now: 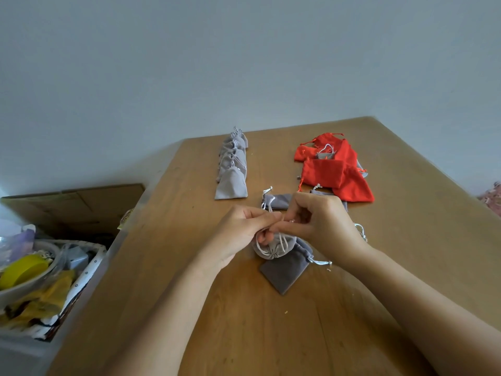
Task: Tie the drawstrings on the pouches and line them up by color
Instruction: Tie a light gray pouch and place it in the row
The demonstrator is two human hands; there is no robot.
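The left hand (238, 232) and right hand (325, 221) meet fingertip to fingertip, each pinching the pale cord (283, 241) of a soft grey pouch (273, 249) that sits just under the grip with its mouth puckered, probably to pull a knot tight. Beyond the grip a row of tied grey pouches (231, 169) waits; velvety red pouches (336, 172) lie heaped farther right.

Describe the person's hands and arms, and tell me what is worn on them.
The left hand and right hand are bare: no gloves, and no rings that I can see. The left forearm and right forearm are uncovered to the frame's edge, with no sleeve, watch or bracelet in view.
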